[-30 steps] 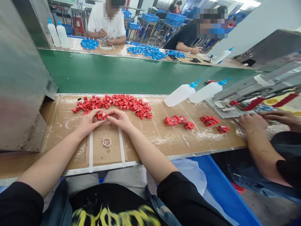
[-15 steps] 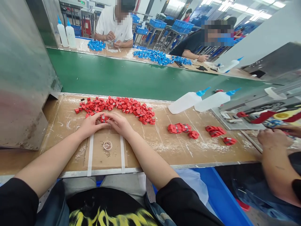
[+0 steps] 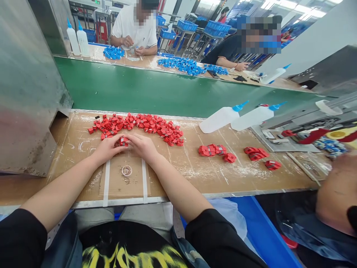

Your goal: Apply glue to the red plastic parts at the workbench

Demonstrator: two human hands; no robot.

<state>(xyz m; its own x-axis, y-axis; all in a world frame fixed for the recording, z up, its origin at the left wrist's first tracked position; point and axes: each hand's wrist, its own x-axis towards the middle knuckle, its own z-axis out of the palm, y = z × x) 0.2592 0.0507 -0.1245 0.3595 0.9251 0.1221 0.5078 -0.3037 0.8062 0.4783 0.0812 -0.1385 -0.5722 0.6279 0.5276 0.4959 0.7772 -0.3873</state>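
Between my fingertips is a small red block with a grey patch [image 3: 123, 141]. My left hand [image 3: 110, 147] is closed on its left side, and my right hand [image 3: 141, 146] closes on it from the right. Just beyond both hands spreads a pile of small red blocks [image 3: 150, 124]. Below them a small clear round cup [image 3: 126, 171] stands on a cardboard piece [image 3: 125, 188] held by two white tape strips.
Two white bottles with blue tips [image 3: 216, 120] lean at the right, behind clusters of red parts [image 3: 212, 150]. A metal housing [image 3: 33, 96] bounds the left. Beyond the green belt [image 3: 139, 86], people handle blue parts. A neighbour's arm [image 3: 338, 193] is at the right edge.
My hands stay together around the red block, with slight finger shifts. The neighbour's arm at the right has moved, and the hand is now mostly out of view.
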